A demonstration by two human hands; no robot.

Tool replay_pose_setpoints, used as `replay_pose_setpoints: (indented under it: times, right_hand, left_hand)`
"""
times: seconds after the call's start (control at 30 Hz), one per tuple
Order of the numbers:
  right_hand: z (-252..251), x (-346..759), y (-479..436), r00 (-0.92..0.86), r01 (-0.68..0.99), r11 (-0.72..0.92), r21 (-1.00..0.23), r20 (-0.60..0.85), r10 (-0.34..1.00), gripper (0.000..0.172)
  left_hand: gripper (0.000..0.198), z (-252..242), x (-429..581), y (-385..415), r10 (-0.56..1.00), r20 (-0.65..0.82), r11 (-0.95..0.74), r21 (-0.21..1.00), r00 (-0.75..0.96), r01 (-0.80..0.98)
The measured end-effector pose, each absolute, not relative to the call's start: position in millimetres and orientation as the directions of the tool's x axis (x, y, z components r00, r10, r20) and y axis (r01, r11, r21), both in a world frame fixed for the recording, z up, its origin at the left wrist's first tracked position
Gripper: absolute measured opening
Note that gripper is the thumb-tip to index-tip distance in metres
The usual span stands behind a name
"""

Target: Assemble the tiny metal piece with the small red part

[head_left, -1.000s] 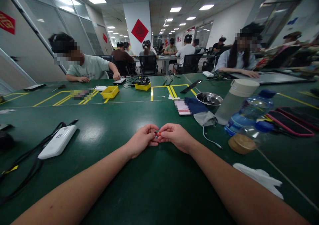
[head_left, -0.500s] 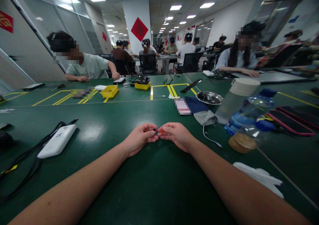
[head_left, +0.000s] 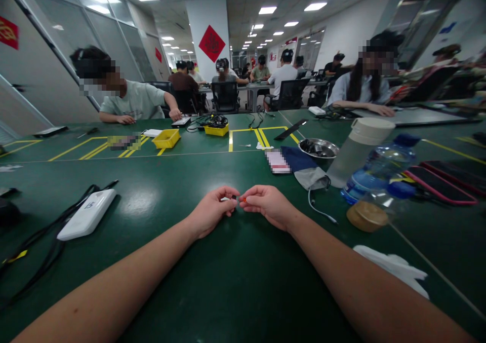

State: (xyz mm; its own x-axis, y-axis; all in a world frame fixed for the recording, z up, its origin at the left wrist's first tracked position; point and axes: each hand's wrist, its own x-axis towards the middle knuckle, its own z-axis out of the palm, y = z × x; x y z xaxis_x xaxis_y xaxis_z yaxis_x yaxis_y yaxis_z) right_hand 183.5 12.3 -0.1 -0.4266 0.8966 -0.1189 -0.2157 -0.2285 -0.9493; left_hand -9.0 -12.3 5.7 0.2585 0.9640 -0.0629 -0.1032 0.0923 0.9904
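Note:
In the middle of the head view, both hands meet just above the green table [head_left: 243,277]. My left hand [head_left: 214,208] pinches a small dark piece [head_left: 234,197] between thumb and fingertips; its kind is too small to make out. A small orange piece [head_left: 244,200] shows at the fingertips of my right hand [head_left: 268,206], which is closed in a pinch around it. The two sets of fingertips are very close together, a narrow gap between them. Most of each small piece is covered by the fingers.
A white power bank [head_left: 87,215] with black cables lies left. To the right stand a frosted bottle [head_left: 353,153], two plastic bottles and a steel bowl [head_left: 319,149]; a pouch [head_left: 301,168] lies nearer. Yellow trays [head_left: 166,139] sit farther back. Co-workers sit across the table.
My fingertips have drawn slightly apart, and the left fingers have loosened a little, showing more of the dark piece. The forearms stay nearly in place.

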Motion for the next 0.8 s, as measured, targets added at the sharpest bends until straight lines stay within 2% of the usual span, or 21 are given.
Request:
replay_pose_setpoints:
  times: [0.17, 0.37, 0.53, 0.67, 0.8]
  right_hand:
    - [-0.7, 183.7, 11.3, -0.431, -0.22, -0.207, -0.953, -0.095, 0.897, 0.023]
    - [-0.8, 183.2, 13.9, -0.438, -0.264, -0.237, -0.935, -0.102, 0.893, 0.02]
    - [-0.3, 184.1, 16.3, -0.458, -0.295, -0.287, -0.911, -0.128, 0.879, 0.021]
    - [-0.4, 184.1, 15.0, -0.455, -0.267, -0.274, -0.924, -0.13, 0.881, 0.011]
    - [1.1, 183.6, 13.7, -0.439, -0.259, -0.269, -0.928, -0.135, 0.888, 0.009]
  left_hand:
    - [0.025, 3.4, -8.5, -13.0, 0.954, -0.084, 0.118, 0.987, 0.287, -0.105]
    - [0.026, 6.2, -10.5, -11.6, 0.939, -0.144, 0.229, 0.939, 0.313, -0.258]
    - [0.036, 8.2, -13.1, -10.9, 0.923, -0.121, 0.266, 0.886, 0.365, -0.38]
    - [0.034, 8.7, -13.0, -11.7, 0.923, -0.109, 0.244, 0.908, 0.37, -0.341]
    - [0.025, 9.2, -13.1, -11.6, 0.924, -0.122, 0.24, 0.923, 0.363, -0.302]
